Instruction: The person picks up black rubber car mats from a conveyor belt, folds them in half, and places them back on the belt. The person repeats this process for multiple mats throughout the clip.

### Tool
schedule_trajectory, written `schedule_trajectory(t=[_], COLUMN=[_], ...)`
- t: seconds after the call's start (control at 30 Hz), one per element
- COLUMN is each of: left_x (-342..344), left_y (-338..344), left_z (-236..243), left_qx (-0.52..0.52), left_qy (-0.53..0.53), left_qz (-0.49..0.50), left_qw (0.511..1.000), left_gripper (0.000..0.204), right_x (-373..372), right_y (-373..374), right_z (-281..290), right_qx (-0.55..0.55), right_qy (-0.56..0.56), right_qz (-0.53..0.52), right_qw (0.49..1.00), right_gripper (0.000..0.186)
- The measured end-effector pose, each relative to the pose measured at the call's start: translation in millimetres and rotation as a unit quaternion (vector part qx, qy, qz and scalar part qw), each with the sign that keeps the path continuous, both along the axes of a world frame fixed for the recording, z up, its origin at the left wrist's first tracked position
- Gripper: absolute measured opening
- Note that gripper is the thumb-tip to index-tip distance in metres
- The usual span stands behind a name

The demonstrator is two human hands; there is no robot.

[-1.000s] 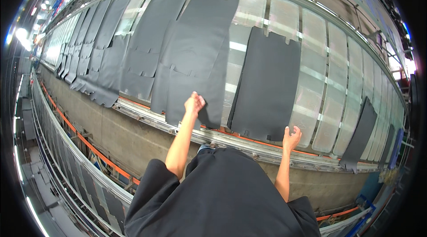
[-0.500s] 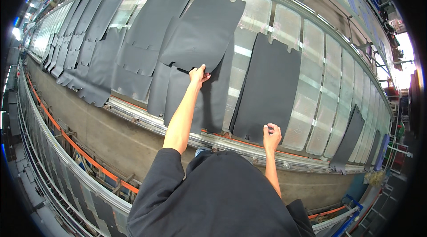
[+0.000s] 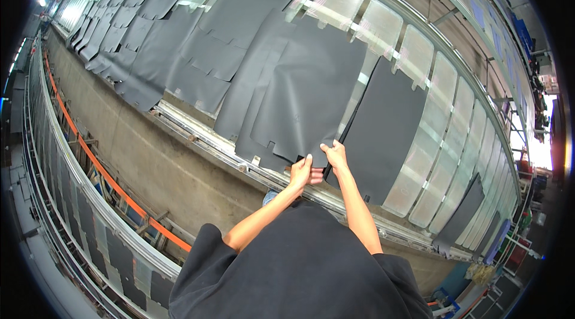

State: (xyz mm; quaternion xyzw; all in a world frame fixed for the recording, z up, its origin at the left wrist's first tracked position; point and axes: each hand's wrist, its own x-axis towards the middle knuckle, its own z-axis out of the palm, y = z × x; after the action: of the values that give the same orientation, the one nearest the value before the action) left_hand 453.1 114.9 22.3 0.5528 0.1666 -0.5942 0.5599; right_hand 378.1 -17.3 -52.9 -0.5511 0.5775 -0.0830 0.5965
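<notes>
A dark grey flexible sheet [image 3: 308,88] with notched ends lies over similar sheets on the line of pale panels. Its near edge is pinched by my left hand [image 3: 302,172], thumb on top. Close beside, my right hand [image 3: 335,156] grips the same sheet at its near right corner. Creases run up the sheet from my hands. Just right of it, a second dark grey sheet [image 3: 386,127] rests flat on the panels. Parts of my fingers are hidden under the sheet.
More dark sheets [image 3: 224,14] overlap along the line to the left. Bare pale panels [image 3: 416,169] continue to the right, with a narrow dark sheet [image 3: 461,214] hanging over the edge. A metal rail [image 3: 203,142] runs along the near side. Behind me is another rack with an orange bar [image 3: 114,181].
My left hand has drawn the sheet's near edge toward me and to the right, and the sheet now lies lower. My right hand has moved left and taken hold of its corner.
</notes>
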Motion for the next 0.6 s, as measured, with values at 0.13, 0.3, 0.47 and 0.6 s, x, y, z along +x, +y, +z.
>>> schedule_trajectory(t=[0.13, 0.3, 0.47, 0.6], left_x=[45, 150, 191, 184], left_y=[52, 80, 100, 112], left_z=[10, -11, -67, -65], left_qx=[0.076, 0.213, 0.320, 0.264], left_qy=[-0.139, -0.634, -0.702, -0.704], left_qz=[-0.192, -0.050, -0.166, -0.200], left_qw=[0.968, 0.741, 0.614, 0.628], left_gripper=[0.041, 0.042, 0.048, 0.044], right_x=[-1, 7, 7, 5], right_y=[13, 40, 54, 48], right_z=[-2, 22, 14, 26], right_qx=[0.012, -0.080, -0.098, -0.171], right_qy=[-0.040, -0.007, -0.099, 0.149], right_qz=[0.063, 0.126, 0.061, 0.104], right_qw=[0.997, 0.989, 0.988, 0.968], right_gripper=[0.031, 0.026, 0.016, 0.031])
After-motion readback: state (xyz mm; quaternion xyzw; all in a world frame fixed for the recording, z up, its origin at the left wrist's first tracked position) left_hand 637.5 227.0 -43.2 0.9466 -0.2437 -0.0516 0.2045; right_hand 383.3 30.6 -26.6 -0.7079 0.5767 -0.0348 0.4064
